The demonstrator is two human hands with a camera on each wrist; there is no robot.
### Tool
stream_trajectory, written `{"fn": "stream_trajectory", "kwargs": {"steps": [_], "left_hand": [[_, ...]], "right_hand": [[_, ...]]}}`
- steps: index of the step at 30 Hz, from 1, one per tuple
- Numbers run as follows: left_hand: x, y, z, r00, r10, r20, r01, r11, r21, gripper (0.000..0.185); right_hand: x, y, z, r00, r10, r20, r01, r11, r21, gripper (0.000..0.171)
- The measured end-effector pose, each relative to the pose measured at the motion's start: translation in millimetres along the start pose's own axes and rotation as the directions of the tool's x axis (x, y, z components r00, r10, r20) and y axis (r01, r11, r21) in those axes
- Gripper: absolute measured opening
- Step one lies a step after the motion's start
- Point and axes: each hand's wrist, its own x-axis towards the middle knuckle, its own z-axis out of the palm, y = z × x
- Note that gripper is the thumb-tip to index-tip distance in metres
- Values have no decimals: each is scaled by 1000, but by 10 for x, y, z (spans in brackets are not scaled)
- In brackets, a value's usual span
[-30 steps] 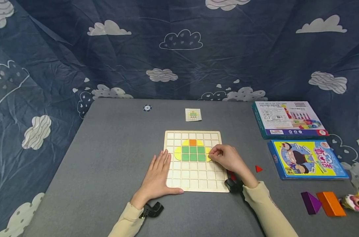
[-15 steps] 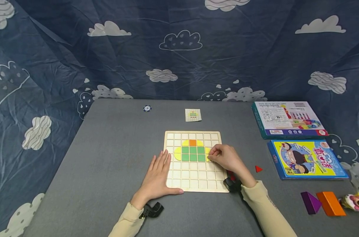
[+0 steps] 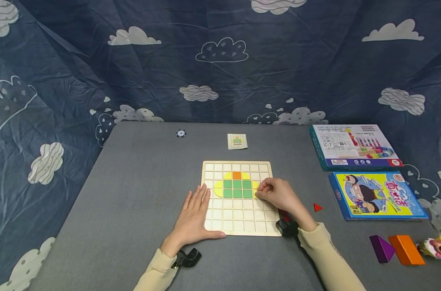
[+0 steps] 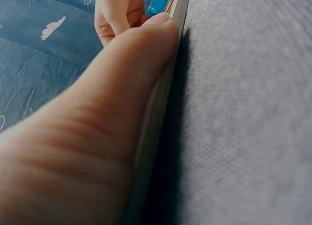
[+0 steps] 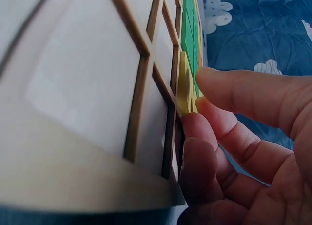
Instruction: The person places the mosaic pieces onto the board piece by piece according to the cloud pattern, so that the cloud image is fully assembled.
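A wooden grid board (image 3: 238, 220) lies on the grey table. On it are a block of green tiles (image 3: 237, 188), an orange tile (image 3: 236, 175) above them and yellow curved pieces (image 3: 218, 188) at the sides. My left hand (image 3: 195, 214) rests flat on the board's left edge, fingers straight, and its thumb (image 4: 97, 127) lies along the board's front edge (image 4: 161, 103). My right hand (image 3: 278, 194) has curled fingers at the right of the green block. In the right wrist view its fingertips (image 5: 204, 105) pinch a yellow piece (image 5: 184, 86) sitting in a cell.
A small pattern card (image 3: 237, 141) and a round chip (image 3: 181, 133) lie farther back. A red triangle (image 3: 317, 207) sits right of the board. Two game boxes (image 3: 355, 146) (image 3: 376, 195) lie at the right, with a purple block (image 3: 381, 247), an orange block (image 3: 406, 249) and a small toy (image 3: 436, 247).
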Motion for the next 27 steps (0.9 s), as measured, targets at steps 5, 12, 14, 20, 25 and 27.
{"fn": "stream_trajectory", "kwargs": {"steps": [5, 12, 14, 20, 25, 27], "left_hand": [[-3, -2, 3, 1000, 2, -7, -2, 1000, -2, 128], [-4, -8, 10, 1000, 5, -8, -5, 1000, -2, 128], [-3, -8, 13, 1000, 6, -10, -6, 1000, -2, 128], [-7, -4, 11, 1000, 4, -13, -4, 1000, -7, 128], [-5, -1, 5, 1000, 0, -8, 0, 1000, -7, 128], [-3, 2, 3, 1000, 0, -7, 0, 1000, -11, 128]], "right_hand": [[-50, 18, -41, 1000, -5, -19, 5, 1000, -1, 12], [-155, 46, -147, 999, -13, -53, 12, 1000, -6, 11], [-192, 71, -183, 998, -17, -67, 16, 1000, -16, 12], [-299, 147, -286, 992, -12, -125, 5, 999, -49, 13], [-397, 202, -364, 985, -7, -173, -5, 998, -67, 14], [-435, 226, -397, 982, -10, -187, -4, 997, -71, 15]]}}
